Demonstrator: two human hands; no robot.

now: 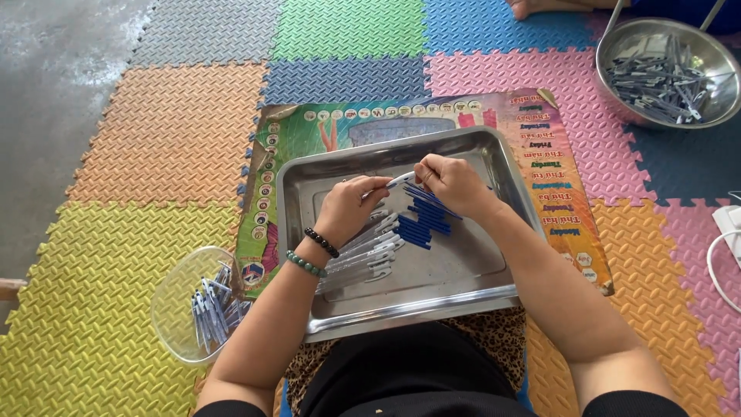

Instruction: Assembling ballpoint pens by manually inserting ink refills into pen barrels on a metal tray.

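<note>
A steel tray [478, 158] rests across my lap. In it lie a row of silver-white pen caps [369, 259] on the left and a bunch of blue pen barrels [428, 220] on the right. My left hand [351, 207] and my right hand [455, 184] meet above the tray's middle, together pinching one pen [400, 181], white at the left end and blue at the right. Two bead bracelets circle my left wrist.
A clear plastic bowl [174, 309] with several pens sits at my left on the foam mats. A steel bowl [718, 58] of grey pen parts stands at the far right, with another person's hand [529, 6] beside it. A colourful poster [556, 177] lies under the tray.
</note>
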